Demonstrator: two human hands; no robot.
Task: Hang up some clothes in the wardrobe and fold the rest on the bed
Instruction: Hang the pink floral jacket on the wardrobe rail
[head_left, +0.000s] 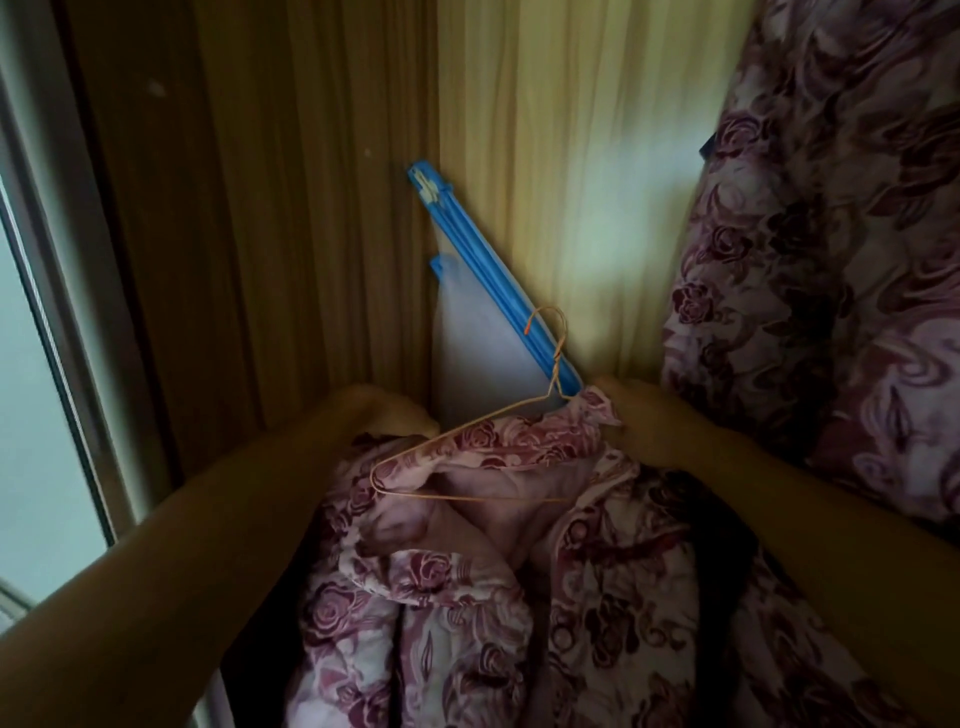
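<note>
In the wardrobe (311, 208), left hand (387, 410) and right hand (641, 415) grip the floral garment (467, 597); hanger (555, 359) hook points up, bar crosswise.

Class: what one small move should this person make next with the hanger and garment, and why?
Probably the left hand should pull the garment over the wire hanger: one arm lies bare on top of the fabric, while the right hand holds the collar beside the hook.

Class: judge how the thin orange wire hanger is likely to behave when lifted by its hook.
The thin orange wire hanger looks very slender, so it is probably light and liable to flex. The rose-print garment partly over it looks bulky, so the wire may sag. Smooth wire could also let the fabric slip.
</note>
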